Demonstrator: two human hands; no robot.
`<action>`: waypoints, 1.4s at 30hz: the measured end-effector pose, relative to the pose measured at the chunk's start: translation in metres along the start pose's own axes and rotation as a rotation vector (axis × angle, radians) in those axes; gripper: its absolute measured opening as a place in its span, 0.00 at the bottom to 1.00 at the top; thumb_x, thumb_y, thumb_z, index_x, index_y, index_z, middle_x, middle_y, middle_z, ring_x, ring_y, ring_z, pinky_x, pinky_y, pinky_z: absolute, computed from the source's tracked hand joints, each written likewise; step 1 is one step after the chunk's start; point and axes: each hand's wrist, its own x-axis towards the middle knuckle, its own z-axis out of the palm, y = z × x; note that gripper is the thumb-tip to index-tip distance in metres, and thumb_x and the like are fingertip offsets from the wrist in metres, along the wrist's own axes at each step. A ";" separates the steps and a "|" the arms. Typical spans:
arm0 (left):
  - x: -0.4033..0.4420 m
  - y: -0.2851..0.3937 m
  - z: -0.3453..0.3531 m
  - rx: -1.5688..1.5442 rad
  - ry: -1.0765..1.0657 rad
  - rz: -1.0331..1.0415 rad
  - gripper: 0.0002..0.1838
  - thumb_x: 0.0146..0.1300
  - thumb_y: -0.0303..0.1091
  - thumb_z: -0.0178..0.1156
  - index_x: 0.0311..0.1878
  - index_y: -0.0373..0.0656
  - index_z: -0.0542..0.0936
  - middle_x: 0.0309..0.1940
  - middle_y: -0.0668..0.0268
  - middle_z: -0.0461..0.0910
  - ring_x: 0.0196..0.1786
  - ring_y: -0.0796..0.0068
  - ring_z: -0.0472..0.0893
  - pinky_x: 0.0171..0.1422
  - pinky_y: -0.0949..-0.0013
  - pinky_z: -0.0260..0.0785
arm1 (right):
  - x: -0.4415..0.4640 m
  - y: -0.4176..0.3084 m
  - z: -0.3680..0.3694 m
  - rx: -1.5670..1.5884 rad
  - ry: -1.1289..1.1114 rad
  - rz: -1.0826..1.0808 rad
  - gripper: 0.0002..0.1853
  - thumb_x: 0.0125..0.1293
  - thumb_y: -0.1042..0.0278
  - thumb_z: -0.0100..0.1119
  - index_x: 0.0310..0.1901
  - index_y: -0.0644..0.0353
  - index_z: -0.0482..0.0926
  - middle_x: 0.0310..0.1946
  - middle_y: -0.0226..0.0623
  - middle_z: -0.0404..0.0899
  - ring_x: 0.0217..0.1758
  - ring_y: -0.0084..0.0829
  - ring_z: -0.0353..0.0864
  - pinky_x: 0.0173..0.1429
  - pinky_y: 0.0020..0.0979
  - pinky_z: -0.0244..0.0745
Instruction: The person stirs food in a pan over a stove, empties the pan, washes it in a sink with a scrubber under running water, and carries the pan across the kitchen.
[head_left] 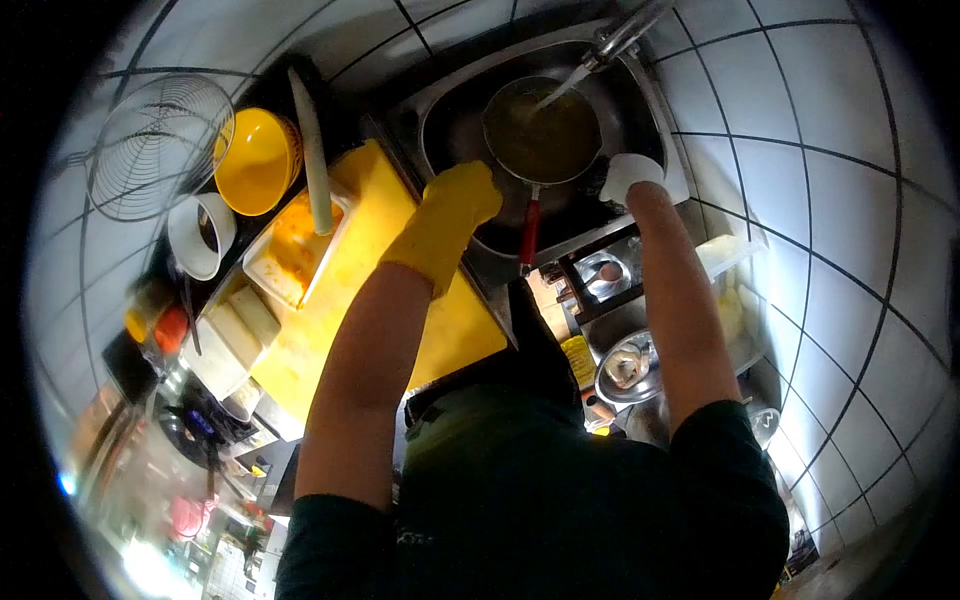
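Observation:
My left hand [465, 208], in a yellow glove, is at the left rim of the sink [450, 160]. Its fingers look curled, and anything inside them is hidden. White material covers my right hand [631, 178] at the sink's right front corner; I cannot tell whether it is a glove or a cloth, and its fingers are hidden. Between the two hands a round pan [542, 135] sits in the sink with its red handle [530, 232] pointing toward me. Water runs from the faucet [605, 48] into the liquid in the pan. Neither hand visibly touches the handle.
Left of the sink lies a yellow cutting board [370, 290]. Beyond it are a white tray [262, 262] with orange residue, a yellow bowl [252, 165], a white bowl [196, 252] and a wire strainer [110, 175]. A metal bowl [612, 394] stands below my right forearm. Tiled walls close in the corner.

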 end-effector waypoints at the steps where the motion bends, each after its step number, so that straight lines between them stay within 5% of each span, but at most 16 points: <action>1: -0.010 -0.003 0.003 -0.046 0.055 -0.001 0.17 0.63 0.39 0.63 0.52 0.42 0.84 0.51 0.47 0.86 0.56 0.44 0.84 0.60 0.47 0.77 | -0.022 0.003 -0.019 0.019 0.006 -0.022 0.20 0.61 0.52 0.70 0.51 0.54 0.89 0.54 0.46 0.87 0.56 0.44 0.87 0.56 0.45 0.82; 2: -0.018 -0.006 0.007 -0.093 0.111 -0.005 0.18 0.64 0.40 0.62 0.53 0.41 0.82 0.52 0.45 0.85 0.56 0.42 0.83 0.62 0.48 0.76 | -0.055 0.001 -0.049 0.133 -0.055 0.032 0.30 0.55 0.45 0.74 0.54 0.57 0.87 0.55 0.48 0.87 0.57 0.46 0.86 0.59 0.44 0.81; 5: -0.026 -0.005 0.035 -0.128 0.225 -0.119 0.16 0.66 0.37 0.59 0.53 0.41 0.81 0.51 0.44 0.84 0.58 0.41 0.82 0.63 0.47 0.75 | -0.067 0.013 -0.040 0.428 0.256 -0.048 0.35 0.54 0.43 0.74 0.58 0.58 0.85 0.55 0.49 0.86 0.58 0.47 0.86 0.61 0.43 0.80; 8: -0.025 -0.007 0.058 -0.087 0.182 0.003 0.15 0.67 0.35 0.56 0.53 0.39 0.82 0.47 0.49 0.87 0.49 0.51 0.87 0.52 0.52 0.81 | -0.059 -0.003 -0.040 0.734 0.382 -0.103 0.37 0.55 0.48 0.75 0.64 0.59 0.79 0.54 0.50 0.86 0.58 0.50 0.85 0.64 0.41 0.78; 12: -0.021 -0.013 0.072 -0.758 -0.186 -0.008 0.14 0.77 0.41 0.55 0.48 0.38 0.79 0.34 0.55 0.85 0.27 0.60 0.84 0.29 0.58 0.78 | -0.020 -0.038 -0.019 0.809 0.557 -0.095 0.37 0.56 0.58 0.76 0.67 0.59 0.76 0.63 0.53 0.80 0.62 0.51 0.82 0.67 0.41 0.77; 14: -0.050 0.011 0.037 -1.269 -0.250 -0.206 0.16 0.79 0.44 0.54 0.47 0.38 0.78 0.32 0.57 0.84 0.19 0.68 0.80 0.22 0.64 0.73 | -0.005 -0.055 -0.016 0.881 0.551 -0.179 0.42 0.56 0.61 0.76 0.73 0.58 0.69 0.69 0.55 0.73 0.67 0.52 0.78 0.69 0.41 0.76; 17: -0.072 0.032 0.019 -1.440 -0.289 -0.258 0.17 0.80 0.45 0.52 0.46 0.38 0.78 0.31 0.57 0.84 0.19 0.72 0.77 0.21 0.66 0.72 | 0.031 -0.078 0.005 1.160 0.467 -0.319 0.53 0.58 0.60 0.75 0.81 0.55 0.53 0.76 0.55 0.64 0.74 0.51 0.71 0.72 0.42 0.73; 21: -0.087 0.033 0.024 -1.445 -0.257 -0.227 0.18 0.80 0.45 0.52 0.48 0.37 0.78 0.28 0.61 0.83 0.17 0.73 0.76 0.20 0.68 0.69 | -0.012 -0.100 -0.035 1.931 0.176 -0.050 0.65 0.57 0.54 0.79 0.84 0.55 0.38 0.73 0.49 0.68 0.75 0.43 0.70 0.73 0.38 0.69; 22: -0.092 0.033 0.026 -1.411 -0.267 -0.214 0.18 0.80 0.45 0.52 0.48 0.37 0.79 0.27 0.61 0.83 0.17 0.73 0.75 0.19 0.68 0.68 | -0.013 -0.097 -0.042 1.805 0.102 0.010 0.68 0.58 0.49 0.79 0.84 0.58 0.33 0.74 0.52 0.66 0.72 0.44 0.72 0.71 0.39 0.72; 28: -0.111 0.034 0.027 -1.292 -0.261 -0.127 0.14 0.78 0.42 0.53 0.51 0.41 0.80 0.25 0.64 0.80 0.16 0.75 0.74 0.18 0.69 0.66 | 0.015 -0.089 -0.032 1.369 0.229 -0.054 0.58 0.57 0.48 0.79 0.80 0.68 0.53 0.72 0.61 0.67 0.73 0.47 0.72 0.74 0.43 0.72; 31: -0.120 0.019 0.005 -1.230 -0.312 -0.128 0.13 0.77 0.41 0.55 0.51 0.41 0.80 0.25 0.66 0.79 0.16 0.76 0.73 0.18 0.70 0.65 | 0.010 -0.071 -0.038 1.322 0.168 -0.256 0.46 0.57 0.54 0.78 0.73 0.67 0.67 0.71 0.55 0.71 0.72 0.45 0.74 0.74 0.40 0.72; 35: -0.117 -0.025 0.009 -0.880 -0.254 -0.056 0.15 0.76 0.41 0.56 0.56 0.41 0.80 0.24 0.68 0.78 0.17 0.78 0.73 0.20 0.72 0.66 | 0.019 -0.055 -0.039 0.531 0.344 -0.704 0.35 0.60 0.61 0.74 0.68 0.64 0.74 0.67 0.48 0.77 0.69 0.43 0.77 0.74 0.40 0.72; 36: -0.111 -0.031 0.007 -0.712 -0.239 0.015 0.18 0.76 0.40 0.55 0.62 0.42 0.79 0.28 0.63 0.82 0.21 0.71 0.80 0.26 0.64 0.74 | 0.023 -0.059 -0.037 0.354 0.415 -0.828 0.33 0.60 0.62 0.72 0.66 0.63 0.76 0.64 0.49 0.79 0.67 0.44 0.79 0.72 0.41 0.73; 39: -0.081 -0.058 0.037 0.082 0.356 0.440 0.22 0.75 0.39 0.52 0.68 0.43 0.75 0.36 0.54 0.85 0.30 0.57 0.86 0.35 0.51 0.78 | 0.035 -0.066 -0.039 0.121 0.544 -1.010 0.30 0.63 0.61 0.68 0.66 0.62 0.76 0.62 0.50 0.81 0.66 0.48 0.79 0.73 0.41 0.73; 40: -0.087 -0.039 0.013 0.237 0.123 0.228 0.24 0.74 0.38 0.50 0.71 0.43 0.72 0.43 0.48 0.85 0.39 0.45 0.86 0.44 0.42 0.78 | 0.027 -0.066 -0.054 0.207 0.478 -0.959 0.32 0.63 0.60 0.69 0.67 0.63 0.75 0.63 0.51 0.80 0.66 0.48 0.79 0.73 0.41 0.72; 42: -0.096 -0.030 0.002 0.281 0.109 0.122 0.25 0.75 0.38 0.47 0.72 0.42 0.70 0.42 0.48 0.85 0.40 0.45 0.86 0.45 0.43 0.78 | 0.024 -0.062 -0.073 0.426 0.345 -0.748 0.39 0.60 0.57 0.73 0.69 0.67 0.71 0.64 0.55 0.79 0.68 0.48 0.79 0.72 0.39 0.72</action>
